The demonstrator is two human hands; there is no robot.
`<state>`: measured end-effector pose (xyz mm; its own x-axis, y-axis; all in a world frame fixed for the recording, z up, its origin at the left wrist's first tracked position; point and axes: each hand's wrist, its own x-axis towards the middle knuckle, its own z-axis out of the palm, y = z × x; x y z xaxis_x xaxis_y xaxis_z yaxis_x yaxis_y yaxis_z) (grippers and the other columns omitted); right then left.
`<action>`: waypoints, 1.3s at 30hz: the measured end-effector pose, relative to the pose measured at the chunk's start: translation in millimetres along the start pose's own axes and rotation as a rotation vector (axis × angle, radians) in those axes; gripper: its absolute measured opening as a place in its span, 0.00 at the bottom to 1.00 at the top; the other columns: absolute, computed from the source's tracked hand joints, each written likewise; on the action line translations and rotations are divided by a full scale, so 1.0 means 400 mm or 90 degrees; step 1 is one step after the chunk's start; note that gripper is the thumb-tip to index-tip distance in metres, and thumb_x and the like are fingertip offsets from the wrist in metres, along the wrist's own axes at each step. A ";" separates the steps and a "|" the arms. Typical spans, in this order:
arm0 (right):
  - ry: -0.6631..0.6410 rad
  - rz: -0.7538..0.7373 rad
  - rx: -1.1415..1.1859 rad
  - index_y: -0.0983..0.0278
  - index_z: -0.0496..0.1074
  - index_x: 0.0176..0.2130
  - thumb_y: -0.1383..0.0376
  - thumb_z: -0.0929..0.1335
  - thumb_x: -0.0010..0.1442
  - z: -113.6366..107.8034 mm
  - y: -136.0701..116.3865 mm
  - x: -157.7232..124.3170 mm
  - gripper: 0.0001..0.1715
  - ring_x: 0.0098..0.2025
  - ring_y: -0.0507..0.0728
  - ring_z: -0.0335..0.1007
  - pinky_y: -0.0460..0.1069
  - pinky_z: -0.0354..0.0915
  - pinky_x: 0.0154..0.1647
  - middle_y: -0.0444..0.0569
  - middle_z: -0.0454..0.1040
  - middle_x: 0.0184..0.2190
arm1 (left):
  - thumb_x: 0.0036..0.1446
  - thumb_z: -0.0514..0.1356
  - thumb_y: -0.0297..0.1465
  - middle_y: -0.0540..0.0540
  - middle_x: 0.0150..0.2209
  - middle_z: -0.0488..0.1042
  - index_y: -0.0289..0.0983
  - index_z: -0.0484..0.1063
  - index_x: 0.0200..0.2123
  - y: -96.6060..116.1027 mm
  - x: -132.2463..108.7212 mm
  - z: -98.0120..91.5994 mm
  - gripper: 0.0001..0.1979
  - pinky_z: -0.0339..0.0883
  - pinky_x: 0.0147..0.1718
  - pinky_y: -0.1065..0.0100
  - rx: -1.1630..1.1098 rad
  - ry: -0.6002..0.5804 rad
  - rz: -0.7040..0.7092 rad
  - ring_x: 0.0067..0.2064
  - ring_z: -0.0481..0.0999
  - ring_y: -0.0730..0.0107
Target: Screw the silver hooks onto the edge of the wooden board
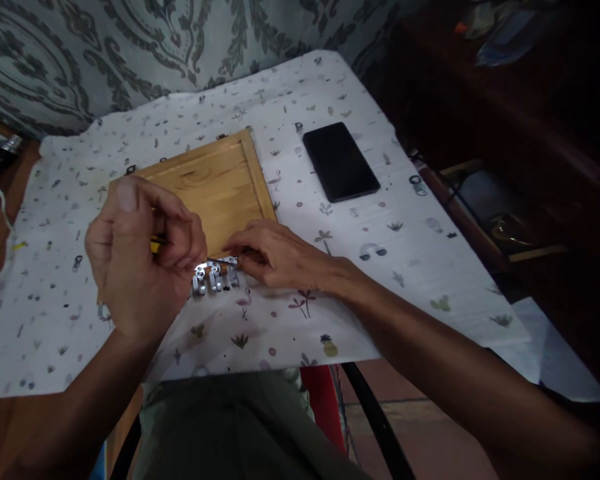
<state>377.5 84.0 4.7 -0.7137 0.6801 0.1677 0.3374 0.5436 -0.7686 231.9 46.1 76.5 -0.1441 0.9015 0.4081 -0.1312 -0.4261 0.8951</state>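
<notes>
My left hand (140, 260) is closed around a screwdriver (156, 244); a bit of its yellow and black handle shows between the fingers. The thin dark shaft points right, over several shiny metal clips (215, 275) along the near edge of a wooden board (210, 193). My right hand (280, 257) rests at that edge, its fingers pinched together by the shaft's tip and the rightmost clip. What lies between those fingertips is too small to make out. Another metal piece (103, 312) shows at the board's near left corner, partly behind my left hand.
A black phone (341, 162) lies right of the board on the patterned white tablecloth (280, 327). A white cable (3, 220) hangs at the left, near a dark object (3, 155). An open drawer (500, 213) stands to the right, below the table's edge.
</notes>
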 end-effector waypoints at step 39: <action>-0.002 -0.012 -0.005 0.70 0.78 0.51 0.74 0.64 0.62 0.002 -0.006 0.003 0.20 0.41 0.58 0.71 0.54 0.63 0.47 0.55 0.79 0.38 | 0.60 0.66 0.50 0.59 0.13 0.51 0.37 0.77 0.31 -0.013 0.004 0.001 0.21 0.42 0.15 0.69 -0.006 -0.163 -0.068 0.14 0.44 0.79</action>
<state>375.5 83.1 6.1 -0.7213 0.6688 0.1801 0.3290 0.5596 -0.7607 232.8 49.6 72.6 0.1228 0.9305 0.3450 -0.1411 -0.3277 0.9342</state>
